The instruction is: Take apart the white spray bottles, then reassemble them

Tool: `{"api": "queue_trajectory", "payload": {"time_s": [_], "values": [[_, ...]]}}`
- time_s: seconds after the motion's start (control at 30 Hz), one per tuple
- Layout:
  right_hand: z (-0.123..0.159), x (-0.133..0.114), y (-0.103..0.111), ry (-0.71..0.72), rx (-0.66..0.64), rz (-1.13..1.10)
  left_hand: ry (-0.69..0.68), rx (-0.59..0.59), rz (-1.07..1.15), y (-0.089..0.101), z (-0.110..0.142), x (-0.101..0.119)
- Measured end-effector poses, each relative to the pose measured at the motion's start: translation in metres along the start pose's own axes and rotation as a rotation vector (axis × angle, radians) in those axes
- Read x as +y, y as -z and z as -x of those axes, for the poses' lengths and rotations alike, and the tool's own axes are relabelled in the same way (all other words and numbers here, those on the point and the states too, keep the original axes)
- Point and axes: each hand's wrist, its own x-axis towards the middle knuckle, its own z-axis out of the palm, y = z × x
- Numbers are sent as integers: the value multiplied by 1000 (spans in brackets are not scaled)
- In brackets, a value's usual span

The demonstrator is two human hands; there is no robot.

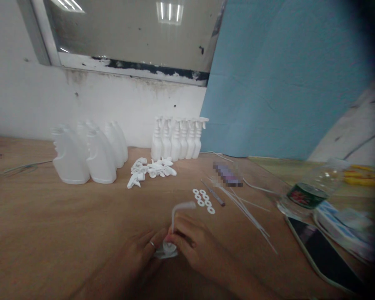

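Note:
Close to the table's front edge, my left hand [140,252], with a ring on one finger, is closed around a white trigger sprayer head [169,247]. Part of the sprayer head is covered by my fingers. My right hand [197,239] pinches a thin translucent tube [183,205] at the sprayer's opening. From there the tube rises and bends over to the right. Beyond my right hand lie several flat white ring washers [201,199] in two rows and a slim dark pen-like tool [218,196].
Long thin white tubes [246,214] lie at right. Farther back are loose sprayer heads [153,167], large white bottles [71,162] and smaller spray bottles [175,143] along the wall. A phone [325,254] and a water bottle [312,191] are on the right; a blurred-out purple item [227,173] lies behind.

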Motion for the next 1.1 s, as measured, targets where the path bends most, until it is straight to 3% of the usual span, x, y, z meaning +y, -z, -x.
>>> {"api": "queue_trajectory", "payload": {"time_s": [0.27,0.43,0.53,0.63,0.77,0.87,0.93,1.0,1.1], "values": [[0,2,-12,-63,4,35,12,1,32,9,-2,10],[3,0,-7,-70,43,-12,143,12,89,1,2,5],[13,-1,5,64,95,86,335,44,229,6,-1,7],[23,1,15,284,38,310,479,62,458,18,-6,16],[23,9,13,604,43,536,413,-39,634,29,-10,33],[21,15,16,722,117,593,312,-163,576,38,-8,37],[25,18,26,693,203,597,303,-60,372,53,-9,28],[34,23,38,594,342,554,335,223,64,80,-13,5],[49,32,51,322,620,408,434,714,-460,127,-21,-48]]}}
